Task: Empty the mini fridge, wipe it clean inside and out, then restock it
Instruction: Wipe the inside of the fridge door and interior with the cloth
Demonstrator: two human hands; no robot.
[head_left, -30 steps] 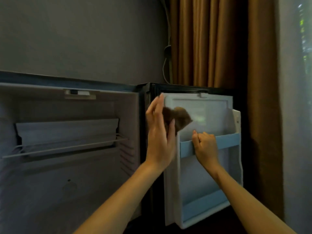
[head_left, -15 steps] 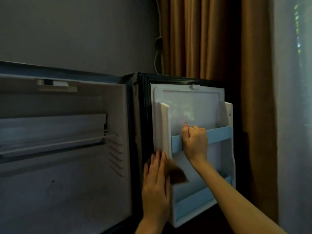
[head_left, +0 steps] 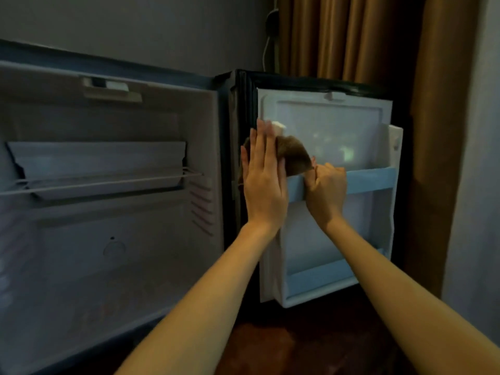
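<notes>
Our left hand (head_left: 263, 182) lies flat, fingers straight and together, pressing a brown cloth (head_left: 295, 155) against the left edge of the open mini fridge door (head_left: 324, 123), on its white inner side. Our right hand (head_left: 326, 192) curls tightly round the upper blue rail (head_left: 370, 180), just beside the cloth. A lower blue rail (head_left: 319, 276) sits near the door's bottom. To the left, the fridge cavity (head_left: 108, 253) stands open, a wire shelf (head_left: 102, 181) across it. Brown curtains (head_left: 351, 36) hang behind.
</notes>
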